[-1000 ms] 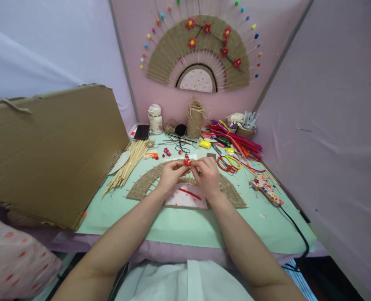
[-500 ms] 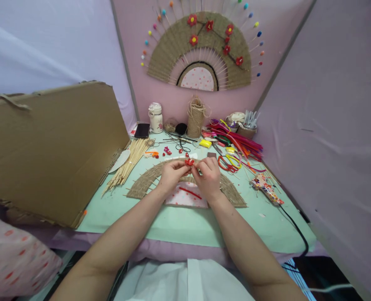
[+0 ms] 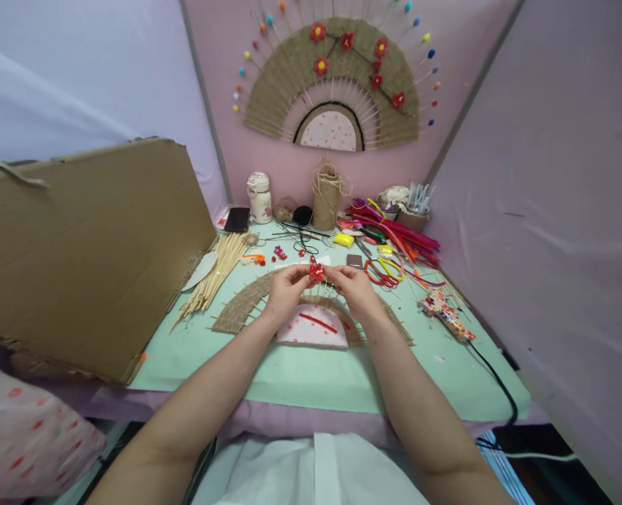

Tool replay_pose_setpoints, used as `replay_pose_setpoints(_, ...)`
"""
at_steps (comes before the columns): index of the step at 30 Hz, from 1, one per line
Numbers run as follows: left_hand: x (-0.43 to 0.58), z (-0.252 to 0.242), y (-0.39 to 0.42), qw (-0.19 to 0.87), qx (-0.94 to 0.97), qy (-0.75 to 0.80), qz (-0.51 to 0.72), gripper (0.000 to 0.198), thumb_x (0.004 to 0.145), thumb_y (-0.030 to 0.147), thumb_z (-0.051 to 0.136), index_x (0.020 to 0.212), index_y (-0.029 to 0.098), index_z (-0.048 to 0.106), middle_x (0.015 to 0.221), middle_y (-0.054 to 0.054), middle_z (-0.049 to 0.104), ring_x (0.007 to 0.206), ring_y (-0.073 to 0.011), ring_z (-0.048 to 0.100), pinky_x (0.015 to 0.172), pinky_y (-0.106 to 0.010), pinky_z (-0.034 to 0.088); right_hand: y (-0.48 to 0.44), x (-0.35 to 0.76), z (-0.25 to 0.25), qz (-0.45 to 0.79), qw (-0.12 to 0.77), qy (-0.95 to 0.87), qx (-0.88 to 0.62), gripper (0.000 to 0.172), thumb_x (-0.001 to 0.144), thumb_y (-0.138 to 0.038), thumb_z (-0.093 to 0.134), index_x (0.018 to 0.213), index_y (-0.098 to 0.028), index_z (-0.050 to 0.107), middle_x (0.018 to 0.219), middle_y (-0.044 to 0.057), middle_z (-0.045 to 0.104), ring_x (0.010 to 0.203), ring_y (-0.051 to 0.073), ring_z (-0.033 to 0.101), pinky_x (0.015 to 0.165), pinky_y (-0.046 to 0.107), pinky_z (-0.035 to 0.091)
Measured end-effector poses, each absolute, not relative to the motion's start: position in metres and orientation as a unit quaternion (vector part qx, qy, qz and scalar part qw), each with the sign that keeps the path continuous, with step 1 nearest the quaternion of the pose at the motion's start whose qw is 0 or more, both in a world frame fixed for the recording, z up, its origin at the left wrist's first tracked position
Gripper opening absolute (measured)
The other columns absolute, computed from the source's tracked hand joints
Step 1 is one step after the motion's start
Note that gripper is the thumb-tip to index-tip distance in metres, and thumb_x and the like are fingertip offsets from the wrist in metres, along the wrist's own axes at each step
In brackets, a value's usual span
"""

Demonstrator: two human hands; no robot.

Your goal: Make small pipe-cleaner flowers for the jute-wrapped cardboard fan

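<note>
A small red flower [image 3: 317, 271] is held between both hands above the middle of a woven fan. My left hand [image 3: 288, 286] pinches its left side, and my right hand [image 3: 353, 286] grips its right side with the fingertips. Beneath them the brown fan [image 3: 242, 306] lies on the green table, its curved band partly hidden by my hands. A half-round piece with pink dots [image 3: 311, 335] forms its lower middle, and a red strip [image 3: 318, 322] rests across it.
Wooden sticks [image 3: 213, 277] and cardboard [image 3: 95, 252] are at the left. Scissors [image 3: 381, 275], red pipe cleaners [image 3: 413, 242] and a glue gun [image 3: 447, 315] with a cord are at the right. Behind stand a twine spool [image 3: 327, 200] and a white bottle [image 3: 260, 198].
My right hand has turned and flattened, its wrist now lower and further right, uncovering more of the fan's centre. The left hand has hardly moved. The view has shifted slightly.
</note>
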State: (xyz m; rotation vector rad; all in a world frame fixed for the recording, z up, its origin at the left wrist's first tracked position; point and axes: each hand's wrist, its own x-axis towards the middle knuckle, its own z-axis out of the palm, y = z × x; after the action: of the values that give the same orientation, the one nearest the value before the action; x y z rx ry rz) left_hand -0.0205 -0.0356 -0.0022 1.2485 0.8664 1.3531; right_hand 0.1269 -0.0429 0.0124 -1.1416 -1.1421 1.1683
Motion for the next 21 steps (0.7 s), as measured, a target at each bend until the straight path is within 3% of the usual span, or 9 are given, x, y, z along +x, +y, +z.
replay_pose_setpoints(11, -0.02, -0.007, -0.032, 0.549, 0.532, 0.348, 0.543, 0.026, 0.067, 0.032, 0.072, 0.087, 0.015, 0.07, 0.083, -0.004, 0.068, 0.076, -0.0131, 0.06, 0.074, -0.026, 0.049, -0.043, 0.127, 0.009, 0.579, 0.528, -0.442, -0.437, 0.023, 0.059, -0.036, 0.072, 0.068, -0.015, 0.064, 0.063, -0.001, 0.058, 0.051, 0.006, 0.038, 0.047, 0.023, 0.022)
replay_pose_setpoints(21, -0.019, -0.005, -0.034, 0.614, 0.469, 0.329, 0.543, 0.03, 0.063, 0.035, 0.076, 0.085, 0.017, 0.069, 0.08, -0.003, 0.068, 0.072, -0.0103, 0.06, 0.074, -0.024, 0.048, -0.044, 0.119, 0.011, 0.645, 0.542, -0.394, -0.367, 0.022, 0.059, -0.034, 0.072, 0.068, -0.017, 0.061, 0.066, -0.001, 0.058, 0.057, 0.008, 0.043, 0.049, 0.023, 0.027)
